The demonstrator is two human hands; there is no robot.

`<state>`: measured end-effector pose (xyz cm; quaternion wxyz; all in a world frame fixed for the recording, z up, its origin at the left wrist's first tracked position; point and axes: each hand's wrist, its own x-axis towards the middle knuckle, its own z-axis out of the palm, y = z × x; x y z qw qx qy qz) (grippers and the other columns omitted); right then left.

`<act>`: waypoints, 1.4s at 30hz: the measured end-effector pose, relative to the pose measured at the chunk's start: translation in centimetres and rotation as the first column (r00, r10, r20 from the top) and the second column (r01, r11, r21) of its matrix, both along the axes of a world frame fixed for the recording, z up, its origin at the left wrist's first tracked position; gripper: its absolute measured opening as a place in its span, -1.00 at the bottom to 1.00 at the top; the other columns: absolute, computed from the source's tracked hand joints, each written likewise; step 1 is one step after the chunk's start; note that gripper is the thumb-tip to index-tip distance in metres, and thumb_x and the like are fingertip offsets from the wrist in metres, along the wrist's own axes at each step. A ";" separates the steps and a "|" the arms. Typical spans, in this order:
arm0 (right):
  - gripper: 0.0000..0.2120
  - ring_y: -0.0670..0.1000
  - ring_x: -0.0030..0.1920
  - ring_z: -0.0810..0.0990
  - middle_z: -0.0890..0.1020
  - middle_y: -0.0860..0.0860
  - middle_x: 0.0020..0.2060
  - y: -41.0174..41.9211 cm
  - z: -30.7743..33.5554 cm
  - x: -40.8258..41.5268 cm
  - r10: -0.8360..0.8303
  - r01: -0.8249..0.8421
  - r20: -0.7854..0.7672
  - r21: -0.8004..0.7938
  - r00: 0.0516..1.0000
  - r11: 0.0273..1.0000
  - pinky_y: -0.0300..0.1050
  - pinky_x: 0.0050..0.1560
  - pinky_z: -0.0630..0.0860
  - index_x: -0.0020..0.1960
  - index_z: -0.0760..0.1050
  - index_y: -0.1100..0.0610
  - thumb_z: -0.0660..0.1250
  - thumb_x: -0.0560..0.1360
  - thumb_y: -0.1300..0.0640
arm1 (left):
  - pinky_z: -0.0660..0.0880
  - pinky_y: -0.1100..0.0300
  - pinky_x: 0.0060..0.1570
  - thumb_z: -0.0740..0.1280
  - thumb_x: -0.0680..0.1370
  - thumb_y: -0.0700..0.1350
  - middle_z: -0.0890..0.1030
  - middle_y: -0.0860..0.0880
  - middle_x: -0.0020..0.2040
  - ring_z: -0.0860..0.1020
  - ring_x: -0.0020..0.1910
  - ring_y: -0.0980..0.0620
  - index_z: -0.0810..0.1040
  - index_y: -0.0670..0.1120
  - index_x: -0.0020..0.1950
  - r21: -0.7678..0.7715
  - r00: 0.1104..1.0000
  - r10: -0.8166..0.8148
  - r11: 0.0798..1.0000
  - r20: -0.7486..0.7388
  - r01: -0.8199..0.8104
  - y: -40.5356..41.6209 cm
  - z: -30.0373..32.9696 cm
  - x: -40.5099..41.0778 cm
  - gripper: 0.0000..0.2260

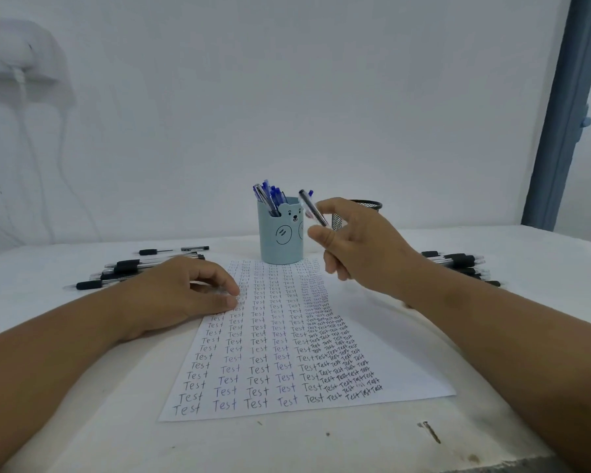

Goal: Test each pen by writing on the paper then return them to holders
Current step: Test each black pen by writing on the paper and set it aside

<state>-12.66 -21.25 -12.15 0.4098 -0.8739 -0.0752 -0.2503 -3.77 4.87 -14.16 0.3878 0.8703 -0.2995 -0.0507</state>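
Black pens [123, 268] loose on desk [82, 421] at left, untested by look. Left hand [185, 295] rests on paper [406, 377], loosely curled, holding nothing. Paper nearly full of "Test". Blue holder [280, 244] stocked with blue pens. Right hand [359, 247] pinches black pen [313, 208] near mesh holder [367, 204]. More black pens [458, 261] at right: many left.

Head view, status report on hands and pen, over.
Right hand pinches black pen above paper. Left hand rests on paper edge. Bear holder beside pen, path unobstructed.
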 end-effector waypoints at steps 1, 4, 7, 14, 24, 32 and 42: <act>-0.86 -0.06 -0.43 0.53 0.66 0.03 -0.36 -0.1 0.0 0.1 -0.016 0.016 0.019 -0.038 1.000 0.999 -0.23 -0.34 0.50 0.15 0.53 -0.06 0.32 0.62 -0.05 | 0.45 0.26 0.22 0.56 0.40 0.01 0.69 0.18 0.03 0.61 0.02 0.30 0.72 0.14 -0.09 -0.002 1.000 0.000 1.000 -0.004 0.000 0.0 0.0 0.0 -0.88; -0.83 -0.14 -0.40 0.37 0.52 -0.02 -0.37 -0.3 -0.1 0.2 -0.062 0.076 0.064 -0.245 0.996 0.966 -0.37 -0.34 0.34 -0.08 0.60 0.10 0.32 0.63 0.06 | 0.45 0.25 0.22 0.57 0.39 0.02 0.69 0.17 0.03 0.61 0.03 0.28 0.73 0.13 -0.08 -0.003 1.000 0.001 1.000 -0.003 -0.001 0.0 0.0 0.0 -0.87; -0.71 -0.11 -0.41 0.28 0.40 -0.03 -0.43 -0.4 -0.3 0.4 -0.068 0.075 0.034 -0.308 0.997 0.948 -0.27 -0.36 0.23 -0.21 0.49 0.19 0.28 0.65 0.09 | 0.45 0.27 0.20 0.57 0.39 0.03 0.68 0.19 0.03 0.61 0.02 0.29 0.72 0.13 -0.10 -0.005 1.000 0.006 1.000 -0.005 -0.006 0.0 0.0 -0.1 -0.87; -0.91 0.01 -0.18 0.64 0.69 -0.06 -0.27 -0.3 -0.9 0.8 -0.030 0.033 0.017 -0.195 0.999 0.980 -0.07 -0.03 0.57 0.08 0.60 0.04 0.33 0.62 0.11 | 0.44 0.26 0.23 0.56 0.39 0.02 0.69 0.17 0.03 0.61 0.02 0.29 0.72 0.14 -0.09 -0.001 1.000 0.004 1.000 -0.010 -0.005 0.0 0.1 -0.2 -0.87; -0.88 -0.19 -0.27 0.50 0.57 -0.20 -0.19 -3.1 1.3 0.0 -0.187 0.161 -0.037 -0.358 0.982 0.920 -0.47 -0.25 0.37 0.05 0.69 0.00 0.43 0.56 0.17 | 0.44 0.29 0.12 0.53 0.12 0.37 0.68 0.22 0.04 0.62 0.04 0.27 0.72 0.15 -0.04 0.004 0.999 -0.047 0.999 0.008 0.047 0.3 0.1 -0.1 -0.49; -0.72 -0.02 -0.10 0.55 0.59 -0.03 -0.04 -7.7 1.4 -0.4 -0.417 0.287 -0.157 -0.512 0.895 0.809 -0.21 -0.11 0.48 0.00 0.67 -0.06 0.33 0.56 0.30 | 0.44 0.22 0.18 0.51 0.26 0.19 0.68 0.25 0.03 0.61 0.01 0.31 0.71 0.17 -0.05 0.017 1.000 -0.026 1.000 0.015 0.026 0.0 0.2 -0.4 -0.71; -0.63 0.22 0.25 0.59 0.64 0.21 0.19 -7.8 1.3 -0.3 -0.587 0.401 -0.242 -0.531 0.773 0.746 0.13 0.24 0.56 0.21 0.59 0.34 0.13 0.51 0.37 | 0.42 0.26 0.18 0.53 0.32 0.12 0.67 0.27 0.03 0.60 0.02 0.32 0.72 0.17 -0.07 0.019 1.000 -0.006 1.000 -0.002 0.006 0.0 0.2 -0.3 -0.79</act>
